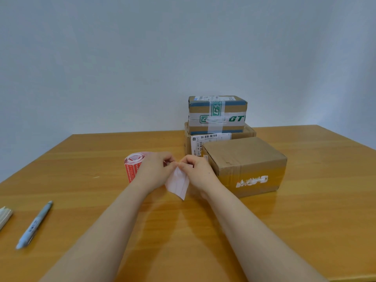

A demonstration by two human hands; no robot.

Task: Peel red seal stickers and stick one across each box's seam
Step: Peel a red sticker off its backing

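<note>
A roll of red seal stickers (132, 167) stands on the wooden table (305, 220), partly hidden behind my left hand (154, 169). Both hands meet above the table and pinch the top edge of a strip of sticker sheet (177, 185), whose white back faces me and hangs down between them. My right hand (196, 169) is just left of a plain brown box (244, 163). Behind it a flat box with a barcode label (211, 140) carries a taped box with green lettering (217, 113).
A light blue marker pen (34, 224) lies at the left front of the table. A pale flat object (5, 216) is cut off by the left edge. A grey wall stands behind the table's far edge.
</note>
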